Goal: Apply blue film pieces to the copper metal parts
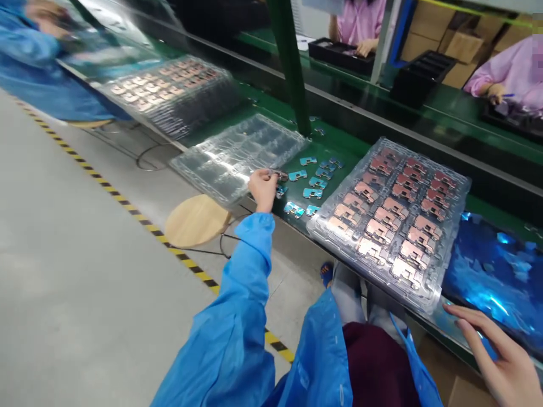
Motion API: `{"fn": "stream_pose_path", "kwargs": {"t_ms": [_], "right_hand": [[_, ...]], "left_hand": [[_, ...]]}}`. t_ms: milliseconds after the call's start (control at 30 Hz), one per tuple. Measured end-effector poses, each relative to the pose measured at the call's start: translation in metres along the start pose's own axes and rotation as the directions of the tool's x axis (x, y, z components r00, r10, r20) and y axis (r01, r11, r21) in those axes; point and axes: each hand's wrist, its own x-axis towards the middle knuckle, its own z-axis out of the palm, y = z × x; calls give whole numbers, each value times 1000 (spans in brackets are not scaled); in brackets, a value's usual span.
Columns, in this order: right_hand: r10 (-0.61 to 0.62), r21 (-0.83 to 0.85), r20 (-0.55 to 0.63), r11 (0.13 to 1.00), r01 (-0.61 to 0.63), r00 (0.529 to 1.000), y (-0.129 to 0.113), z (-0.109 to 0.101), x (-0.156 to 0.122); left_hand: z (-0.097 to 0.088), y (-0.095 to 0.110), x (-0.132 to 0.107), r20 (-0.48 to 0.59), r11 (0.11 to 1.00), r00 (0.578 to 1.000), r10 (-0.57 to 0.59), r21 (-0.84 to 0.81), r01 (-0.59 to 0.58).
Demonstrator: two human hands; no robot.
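My left hand [263, 187] reaches out over the bench, its fingers pinched on a small flat metal part [279, 176]. Several like parts with shiny blue faces [313, 193] lie loose on the green bench just right of it. Beside them a clear plastic tray [384, 144] carries rows of copper-coloured parts [379, 230]. My right hand [498, 350] is at the bench's front edge, near the tray's lower right corner; its fingers are extended and apart, and nothing shows in them.
A clear tray [237, 152] without parts lies left of my left hand. Farther left stands a tray stack [195, 102]. Blue film [494, 282] covers the bench at right. A wooden stool [197, 220] stands below. Co-workers in pink [365, 20] and blue [25, 62] sit around.
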Motion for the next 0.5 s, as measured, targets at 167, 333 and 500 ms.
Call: {"fn": "stream_pose_path", "kwargs": {"t_ms": [167, 333, 500], "right_hand": [[4, 11, -1, 1000, -4, 1000, -3, 3, -1], [-2, 6, 13, 1000, 2, 1000, 11, 4, -4], [9, -8, 27, 1000, -9, 1000, 24, 2, -6]], "left_hand": [[-10, -3, -13, -17, 980, 998, 63, 190, -59], [-15, -5, -20, 5, 961, 998, 60, 269, -59], [-15, -2, -20, 59, 955, 997, 45, 292, -60]]}}
